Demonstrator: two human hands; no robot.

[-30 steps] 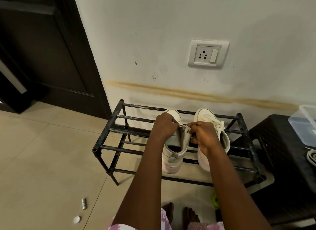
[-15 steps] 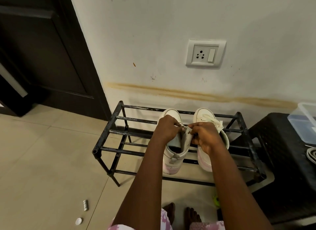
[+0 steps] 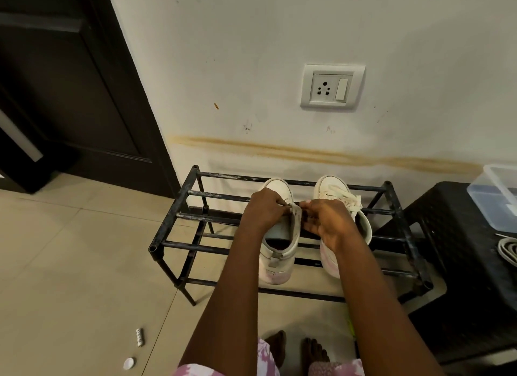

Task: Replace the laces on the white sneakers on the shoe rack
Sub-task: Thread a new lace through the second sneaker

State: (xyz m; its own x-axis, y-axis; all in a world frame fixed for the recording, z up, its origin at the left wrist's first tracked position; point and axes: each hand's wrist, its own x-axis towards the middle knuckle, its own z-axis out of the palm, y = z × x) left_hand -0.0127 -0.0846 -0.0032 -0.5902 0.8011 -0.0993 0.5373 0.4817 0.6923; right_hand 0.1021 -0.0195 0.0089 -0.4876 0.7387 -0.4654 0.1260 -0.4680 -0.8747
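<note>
both white sneakers stand toes to the wall on the top bars of the black shoe rack (image 3: 179, 216), the left sneaker (image 3: 277, 263) just beside the right sneaker (image 3: 328, 186), whose cream laces (image 3: 347, 200) lie loosely bunched over its front. the left hand (image 3: 264, 207) curls its fingers round the top edge of the left sneaker's raised tongue (image 3: 293, 221), and the right hand (image 3: 326, 221) pinches that same tongue from the other side with bent fingers. a black stool (image 3: 461, 263) carrying a clear box (image 3: 498, 196) stands just right of the rack.
</note>
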